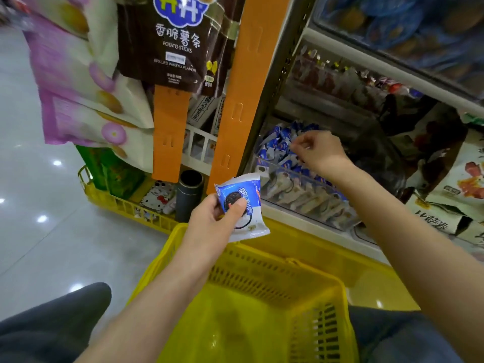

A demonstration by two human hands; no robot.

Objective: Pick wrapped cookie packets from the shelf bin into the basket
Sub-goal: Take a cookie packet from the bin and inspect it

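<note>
My left hand [217,218] grips a blue and white wrapped cookie packet [247,197], thumb across its front, above the far rim of the yellow basket [262,281]. The basket's bottom looks bare. My right hand [318,150] reaches into the clear shelf bin [301,203], fingers curled down over the heap of blue cookie packets [277,145]. What the fingertips touch or pinch is hidden by the hand.
Orange hanging strips [235,100] with snack bags, including a brown potato sticks bag [172,43], hang left of the bin. A second yellow basket [125,203] of goods sits on the floor behind. More snack packs [450,179] fill the shelf to the right.
</note>
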